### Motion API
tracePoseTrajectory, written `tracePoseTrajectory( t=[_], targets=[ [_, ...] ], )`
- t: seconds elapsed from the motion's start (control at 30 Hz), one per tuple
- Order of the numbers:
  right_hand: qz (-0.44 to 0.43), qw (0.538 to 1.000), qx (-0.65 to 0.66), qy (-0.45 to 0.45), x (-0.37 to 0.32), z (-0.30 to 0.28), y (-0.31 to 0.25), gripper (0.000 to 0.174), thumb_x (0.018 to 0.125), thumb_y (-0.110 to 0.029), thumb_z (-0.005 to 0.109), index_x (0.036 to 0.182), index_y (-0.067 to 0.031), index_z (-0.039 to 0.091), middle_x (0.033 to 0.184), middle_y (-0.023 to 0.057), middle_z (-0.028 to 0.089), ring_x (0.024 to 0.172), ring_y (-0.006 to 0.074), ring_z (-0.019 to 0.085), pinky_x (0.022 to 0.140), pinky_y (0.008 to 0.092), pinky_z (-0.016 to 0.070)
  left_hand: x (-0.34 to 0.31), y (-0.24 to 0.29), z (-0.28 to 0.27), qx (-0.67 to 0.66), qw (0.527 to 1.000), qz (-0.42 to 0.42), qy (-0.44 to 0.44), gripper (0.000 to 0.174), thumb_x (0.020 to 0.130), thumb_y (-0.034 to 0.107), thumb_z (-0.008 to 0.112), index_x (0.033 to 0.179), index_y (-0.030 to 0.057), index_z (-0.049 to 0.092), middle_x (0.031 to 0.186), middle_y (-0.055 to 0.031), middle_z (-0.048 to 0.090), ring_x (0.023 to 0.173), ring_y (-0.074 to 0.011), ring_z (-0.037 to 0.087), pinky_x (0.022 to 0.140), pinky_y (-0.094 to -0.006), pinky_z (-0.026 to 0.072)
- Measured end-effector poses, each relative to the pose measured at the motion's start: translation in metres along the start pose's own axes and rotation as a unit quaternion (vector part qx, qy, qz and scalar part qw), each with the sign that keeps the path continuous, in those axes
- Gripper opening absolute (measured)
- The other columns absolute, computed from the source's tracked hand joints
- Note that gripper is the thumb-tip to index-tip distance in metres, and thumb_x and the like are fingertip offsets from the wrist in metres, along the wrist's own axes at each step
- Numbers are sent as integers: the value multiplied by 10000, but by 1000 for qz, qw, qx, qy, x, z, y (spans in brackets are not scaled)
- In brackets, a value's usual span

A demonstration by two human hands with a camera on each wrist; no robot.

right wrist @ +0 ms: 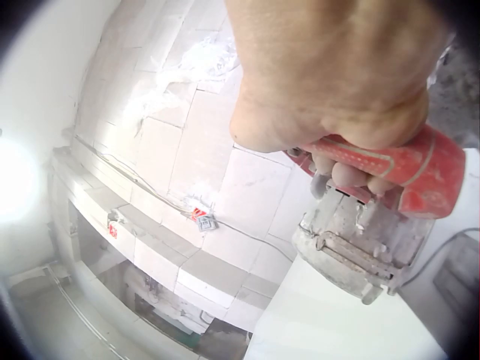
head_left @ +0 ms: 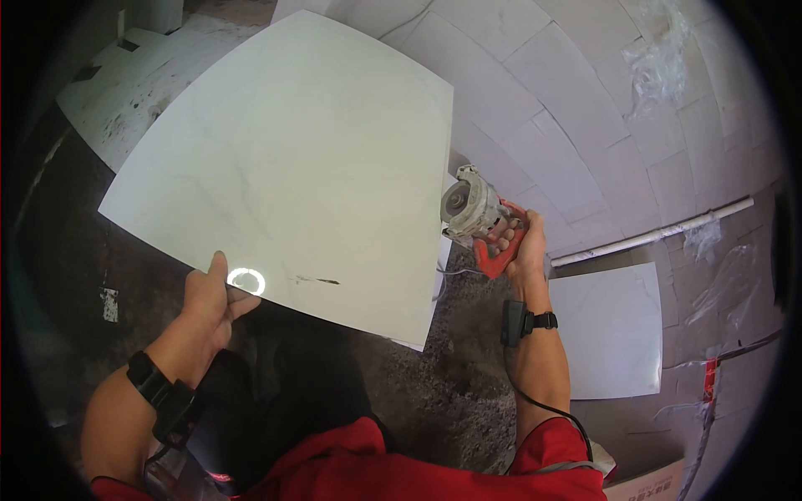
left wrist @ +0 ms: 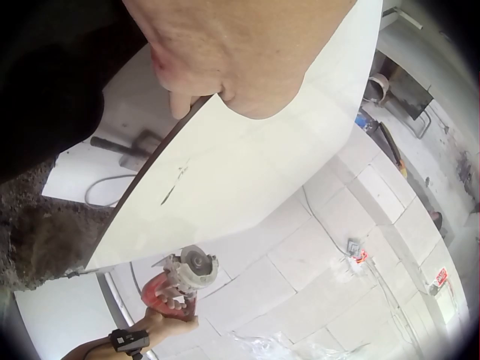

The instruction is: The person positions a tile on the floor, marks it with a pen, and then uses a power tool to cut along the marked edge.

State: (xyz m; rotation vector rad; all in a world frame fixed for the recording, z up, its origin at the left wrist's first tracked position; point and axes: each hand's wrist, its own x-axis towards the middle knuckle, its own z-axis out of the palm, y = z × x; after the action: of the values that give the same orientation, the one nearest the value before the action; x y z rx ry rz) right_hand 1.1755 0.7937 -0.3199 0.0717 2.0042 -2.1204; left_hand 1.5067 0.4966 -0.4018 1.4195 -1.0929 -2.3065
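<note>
A large glossy white tile [head_left: 292,167] with faint grey veining fills the middle of the head view, a dark streak near its front edge. My left hand [head_left: 209,302] holds that near edge, thumb on the face and fingers curled underneath. At the tile's right edge is a dusty handheld tile cutter [head_left: 474,207] with a round blade, its blade side facing the tile. My right hand [head_left: 530,250] grips the cutter's red handle [right wrist: 431,176], fingers wrapped through it. In the left wrist view the blade [left wrist: 197,260] shows beside the tile's far edge.
Another white tile [head_left: 606,334] stands at right by the block wall [head_left: 518,92]. A white pipe [head_left: 656,232] runs along there. Rough dark rubble [head_left: 468,334] covers the floor below. The cutter's cord hangs under the tile. Crumpled clear plastic [head_left: 660,63] is at upper right.
</note>
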Motion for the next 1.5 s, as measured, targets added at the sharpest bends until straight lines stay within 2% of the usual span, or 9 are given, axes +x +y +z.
tracePoseTrajectory(
  t=[0.13, 0.53, 0.97, 1.03, 1.17, 1.23, 1.33, 1.43, 1.5],
  targets=[
    [-1, 1000, -18, -22, -9, -2, -2, 332, 920, -431, 422, 763, -142, 466, 551, -37, 422, 456, 112, 424, 425, 272, 363, 1, -1, 1, -1, 1000, 1, 5, 441, 1031, 317, 358, 1179, -82, 472, 1056, -162, 604, 866, -245, 653, 739, -372, 590],
    [4, 999, -37, -11, -23, -5, -3, 349, 921, -443, 402, 763, -142, 478, 540, -38, 427, 430, 105, 416, 410, 267, 365, 1, 0, 3, -2, 1000, 9, 11, 433, 1030, 304, 363, 1173, -89, 473, 1042, -180, 607, 856, -264, 656, 737, -381, 594],
    [18, 1000, 18, -1, -34, -20, 3, 330, 913, -423, 481, 816, -109, 508, 560, -3, 462, 410, 134, 433, 390, 307, 379, 4, -1, 3, 6, 1000, 7, 3, 448, 1036, 316, 348, 1212, -84, 448, 1086, -182, 590, 870, -271, 657, 744, -377, 590],
    [9, 1000, 8, -5, -35, -20, 3, 334, 915, -424, 480, 840, -102, 533, 562, -8, 460, 412, 133, 434, 390, 305, 380, 5, 1, 3, 24, 999, -21, -1, 432, 1048, 341, 301, 1251, 3, 478, 1156, -121, 601, 972, -230, 642, 836, -391, 541],
    [4, 1000, 5, -8, -40, -21, 3, 342, 917, -424, 476, 879, -96, 563, 564, -13, 457, 417, 129, 438, 393, 299, 380, 3, 1, 4, 26, 1000, -18, -1, 421, 1049, 336, 300, 1238, 9, 486, 1139, -113, 605, 956, -220, 641, 835, -386, 540],
    [4, 1000, -24, -11, -46, -18, 2, 351, 906, -470, 453, 781, -142, 473, 544, -39, 440, 423, 111, 419, 409, 283, 383, 3, 0, 3, 21, 1000, -18, -1, 414, 1048, 334, 305, 1232, 13, 492, 1132, -108, 605, 956, -220, 638, 822, -383, 546],
    [14, 1000, 11, -14, -48, -22, 3, 335, 932, -403, 456, 896, -93, 575, 564, -18, 448, 422, 120, 437, 394, 282, 384, 6, 0, 2, 18, 1000, -17, -5, 416, 1046, 339, 316, 1233, 12, 491, 1135, -109, 601, 959, -220, 634, 816, -388, 549],
    [7, 1000, 1, -6, -50, -23, 5, 335, 935, -406, 450, 874, -97, 562, 562, -22, 441, 421, 116, 428, 394, 276, 385, 7, -3, 0, 13, 1000, 6, -5, 450, 1038, 318, 338, 1227, -79, 437, 1114, -177, 581, 872, -272, 661, 757, -387, 591],
    [7, 1000, 3, -9, -56, -21, 3, 334, 933, -410, 454, 863, -98, 555, 562, -22, 441, 420, 115, 426, 395, 276, 385, 5, -1, 2, 13, 1000, 5, -3, 449, 1038, 317, 339, 1231, -77, 435, 1115, -176, 580, 872, -273, 660, 761, -389, 590]
  ],
)
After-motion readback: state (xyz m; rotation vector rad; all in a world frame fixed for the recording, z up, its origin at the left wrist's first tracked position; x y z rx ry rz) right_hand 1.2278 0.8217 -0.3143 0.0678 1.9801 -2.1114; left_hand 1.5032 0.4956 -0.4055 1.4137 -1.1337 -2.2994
